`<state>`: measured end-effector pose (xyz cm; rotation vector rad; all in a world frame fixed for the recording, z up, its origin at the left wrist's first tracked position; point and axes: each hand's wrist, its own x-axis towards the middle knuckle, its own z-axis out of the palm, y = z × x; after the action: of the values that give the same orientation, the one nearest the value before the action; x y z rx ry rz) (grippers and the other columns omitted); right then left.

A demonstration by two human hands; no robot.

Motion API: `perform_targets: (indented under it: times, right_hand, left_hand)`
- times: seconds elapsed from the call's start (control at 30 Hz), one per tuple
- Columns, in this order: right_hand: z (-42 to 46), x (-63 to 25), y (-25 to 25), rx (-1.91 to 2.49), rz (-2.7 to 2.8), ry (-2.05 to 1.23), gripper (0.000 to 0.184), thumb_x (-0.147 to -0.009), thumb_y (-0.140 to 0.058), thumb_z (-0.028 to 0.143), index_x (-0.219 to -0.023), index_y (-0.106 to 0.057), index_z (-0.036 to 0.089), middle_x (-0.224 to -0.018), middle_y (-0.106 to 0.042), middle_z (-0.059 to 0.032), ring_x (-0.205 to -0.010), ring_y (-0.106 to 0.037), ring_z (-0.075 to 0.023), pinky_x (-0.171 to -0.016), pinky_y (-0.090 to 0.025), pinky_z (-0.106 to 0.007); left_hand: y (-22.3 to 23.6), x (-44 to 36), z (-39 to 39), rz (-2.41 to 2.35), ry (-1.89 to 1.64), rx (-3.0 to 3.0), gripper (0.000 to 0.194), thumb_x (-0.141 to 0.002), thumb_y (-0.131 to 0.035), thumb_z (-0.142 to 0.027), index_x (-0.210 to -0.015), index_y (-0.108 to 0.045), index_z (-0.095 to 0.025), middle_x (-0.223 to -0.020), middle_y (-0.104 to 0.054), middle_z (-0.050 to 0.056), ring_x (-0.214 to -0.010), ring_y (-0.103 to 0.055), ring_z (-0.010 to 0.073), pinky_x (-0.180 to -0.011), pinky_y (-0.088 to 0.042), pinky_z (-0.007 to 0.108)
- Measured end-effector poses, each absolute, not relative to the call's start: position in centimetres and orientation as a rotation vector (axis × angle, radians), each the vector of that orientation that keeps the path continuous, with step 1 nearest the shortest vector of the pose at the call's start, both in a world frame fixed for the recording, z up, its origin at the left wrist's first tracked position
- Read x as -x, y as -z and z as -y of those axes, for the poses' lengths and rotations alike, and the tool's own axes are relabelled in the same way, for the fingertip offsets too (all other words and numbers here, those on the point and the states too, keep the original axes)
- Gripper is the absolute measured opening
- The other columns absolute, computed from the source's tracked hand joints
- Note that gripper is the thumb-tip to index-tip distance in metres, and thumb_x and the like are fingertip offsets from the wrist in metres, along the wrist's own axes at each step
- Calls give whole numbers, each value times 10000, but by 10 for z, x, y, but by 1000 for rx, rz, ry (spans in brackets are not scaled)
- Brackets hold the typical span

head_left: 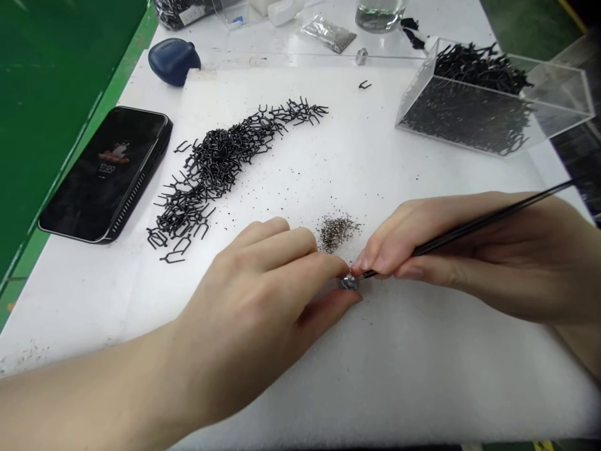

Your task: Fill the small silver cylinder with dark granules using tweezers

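My left hand (272, 294) pinches a small shiny metal piece (349, 283) between thumb and forefinger, low on the white foam mat (399, 376). My right hand (474, 250) grips black tweezers (493, 216), whose tips meet the metal piece. Just behind the fingers lies a small heap of tiny grey metal bits (338, 230). A long pile of black wire clips (220, 160) stretches across the mat to the left.
A black phone (106, 172) lies at the left edge beside a green surface (51, 81). A tilted clear box of black clips (488, 94) stands at the back right. A dark blue case (173, 59), a small bag of bits (328, 32) and a glass container (379, 14) sit at the back.
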<state>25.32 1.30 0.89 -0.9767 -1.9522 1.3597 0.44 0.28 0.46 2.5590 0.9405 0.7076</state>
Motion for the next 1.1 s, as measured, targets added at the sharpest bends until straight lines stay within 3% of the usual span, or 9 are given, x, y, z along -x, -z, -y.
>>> perform_targets:
  times: [0.63, 0.93, 1.1]
  right_hand:
    - [-13, -254, -9, 970, 1978, -1332, 190, -900, -737, 147, -1012, -778, 294, -991, -793, 20, -936, -766, -161, -811, -633, -243]
    - [-17, -255, -10, 1202, 1924, -849, 31, -898, -771, 244, -896, -777, 275, -891, -794, 29, -840, -743, -151, -720, -617, -277]
    - [-16, -253, -8, 1239, 1913, -878, 125, -873, -779, 182, -924, -793, 295, -914, -801, 43, -871, -759, -162, -763, -643, -279]
  left_hand:
    - [-4, -3, -2, -964, -717, -2605, 108, -940, -723, -225, -902, -767, -135, -703, -593, -11, -681, -524, 142, -670, -468, 300]
    - [-12, -4, -1, -992, -690, -2570, 59, -919, -735, -204, -875, -763, -179, -692, -594, -16, -685, -533, 140, -657, -468, 288]
    - [-9, -3, -2, -986, -715, -2562, 71, -916, -738, -218, -862, -753, -173, -688, -585, -10, -683, -540, 149, -645, -472, 298]
